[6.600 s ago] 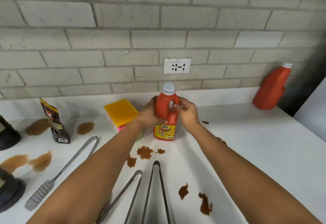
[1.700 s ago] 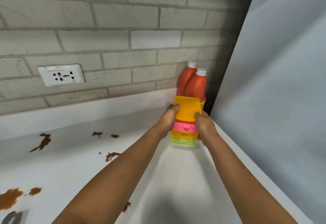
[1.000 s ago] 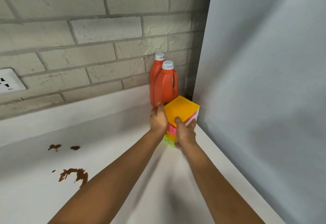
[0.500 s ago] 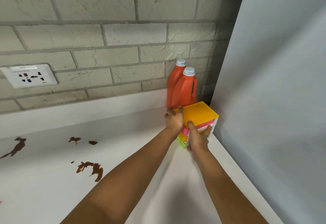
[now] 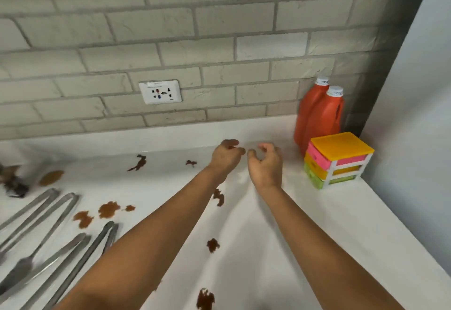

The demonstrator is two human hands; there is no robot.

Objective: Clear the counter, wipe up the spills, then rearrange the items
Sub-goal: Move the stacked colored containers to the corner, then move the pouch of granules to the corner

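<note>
At the left edge of the surface (image 5: 280, 248), several metal tongs (image 5: 48, 231) run off the frame, so their full length is cut off; they lie flat with long axes slanting from lower left up toward the right. Just beyond them a dark object (image 5: 12, 180) is blurred and clipped by the edge, perhaps a pouch, though I cannot tell. Brown spills (image 5: 107, 209) dot the white top from the tongs across to the middle, and one patch is partly covered by the left forearm.

Far right, in the corner by the brick wall (image 5: 170, 41), two orange bottles (image 5: 322, 116) stand upright, white caps up, the rear one largely hidden by the front one. Just in front of them sits the little drawer box (image 5: 339, 160), upright with its orange lid on top and its coloured drawers stacked; one corner faces the camera.

Both hands hover above the middle of the surface, well left of the box. The left hand (image 5: 225, 157) and right hand (image 5: 264, 165) have loosely curled fingers, each grip released and holding nothing.
</note>
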